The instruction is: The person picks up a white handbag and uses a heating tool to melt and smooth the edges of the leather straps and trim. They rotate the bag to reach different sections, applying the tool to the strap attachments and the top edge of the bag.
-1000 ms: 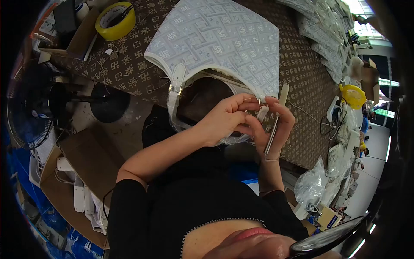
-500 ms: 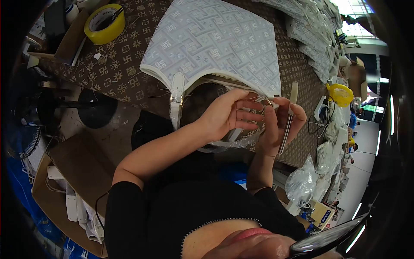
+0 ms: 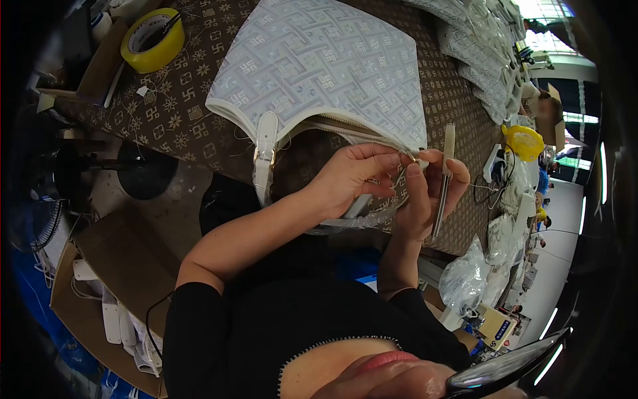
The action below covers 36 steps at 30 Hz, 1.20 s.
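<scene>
A pale grey-blue patterned handbag (image 3: pixel 325 66) lies on the table, its zipped opening facing me. My left hand (image 3: pixel 352 176) reaches across the opening, thumb and fingertips pinched on the zipper (image 3: pixel 392 141) near the bag's right corner. Right there, my right hand (image 3: pixel 432 189) meets it, thumb and forefinger at a small gold-coloured piece (image 3: pixel 415 160). A slim metal tool with a pale, flat end (image 3: pixel 441 199) is held upright between the fingers of that hand. The white strap (image 3: pixel 265 149) with a gold buckle hangs from the bag's left side. Behind my wrists, its lower loop is partly hidden.
A yellow tape roll (image 3: pixel 153 41) sits at the table's far left. More patterned bag pieces (image 3: pixel 475 63) are piled along the right. Near them lie a yellow bag (image 3: pixel 524 144) and a clear plastic bag (image 3: pixel 463 276). A cardboard box (image 3: pixel 86 326) with white parts stands lower left, beside a fan (image 3: pixel 43 219).
My left fingers, spread apart before, have closed in on the zipper end beside my right fingertips. The bag has shifted slightly left in view. My right hand keeps the metal tool.
</scene>
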Available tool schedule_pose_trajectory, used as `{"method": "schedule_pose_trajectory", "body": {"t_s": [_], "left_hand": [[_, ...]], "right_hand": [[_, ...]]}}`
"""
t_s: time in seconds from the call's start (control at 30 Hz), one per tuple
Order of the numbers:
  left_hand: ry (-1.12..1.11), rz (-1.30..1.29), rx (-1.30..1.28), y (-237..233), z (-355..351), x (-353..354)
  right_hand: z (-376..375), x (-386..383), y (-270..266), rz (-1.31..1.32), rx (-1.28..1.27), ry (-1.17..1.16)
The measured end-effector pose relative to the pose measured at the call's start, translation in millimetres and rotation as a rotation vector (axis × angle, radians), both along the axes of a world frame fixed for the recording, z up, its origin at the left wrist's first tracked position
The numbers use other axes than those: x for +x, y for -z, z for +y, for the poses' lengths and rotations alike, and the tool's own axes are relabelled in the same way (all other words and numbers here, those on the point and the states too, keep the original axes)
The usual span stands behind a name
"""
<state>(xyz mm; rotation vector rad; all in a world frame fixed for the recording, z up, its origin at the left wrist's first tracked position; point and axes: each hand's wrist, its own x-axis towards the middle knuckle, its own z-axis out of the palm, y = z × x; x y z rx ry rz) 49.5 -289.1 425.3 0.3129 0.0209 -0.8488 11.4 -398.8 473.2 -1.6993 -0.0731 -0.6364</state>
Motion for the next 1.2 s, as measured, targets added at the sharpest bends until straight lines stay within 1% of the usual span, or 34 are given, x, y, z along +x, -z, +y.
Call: {"method": "schedule_pose_trajectory", "body": {"t_s": [0.1,0.17,0.3,0.37,0.4,0.47,0.5,0.57,0.6,0.67,0.8,0.87,0.97,1.0,1.07,1.2], "left_hand": [[-0.023,-0.041,0.066,4,-1,-1],[-0.007,-0.105,0.171,6,1,-4],[0.025,-0.164,0.194,15,3,-7],[0.094,-0.218,0.235,19,7,-8],[0.094,-0.218,0.236,19,11,-6],[0.294,-0.303,0.346,14,19,-2],[0.295,-0.304,0.345,9,19,0],[0.124,-0.074,0.174,-2,17,2],[0.121,-0.074,0.174,-1,16,4],[0.094,-0.01,-0.046,1,13,12],[0.09,-0.063,0.03,0,6,15],[0.044,-0.127,0.094,3,4,14],[-0.009,-0.135,0.162,5,1,11],[-0.009,-0.134,0.163,5,0,9],[-0.083,-0.139,0.124,5,-3,6],[-0.094,-0.13,0.084,11,-4,3]], "right_hand": [[0,0,-1,0.029,0.03,0.011],[2,0,-1,0.033,0.054,0.011],[1,0,1,0.04,0.092,0.009],[2,0,1,0.041,0.1,0.003],[2,0,1,0.041,0.108,-0.001],[3,0,0,0.048,0.127,0.015],[3,0,-1,0.054,0.145,0.029],[-1,0,1,0.042,0.146,0.03],[-2,1,3,0.03,0.146,0.03],[-2,-2,3,0.041,0.137,0.014],[-1,-3,3,0.031,0.11,-0.001],[-3,-3,5,0.035,0.112,0.0],[-3,-3,5,0.039,0.12,-0.01],[-3,-3,4,0.036,0.123,-0.017],[-4,-3,6,0.027,0.117,-0.032],[-3,-4,7,0.037,0.11,-0.047]]}}
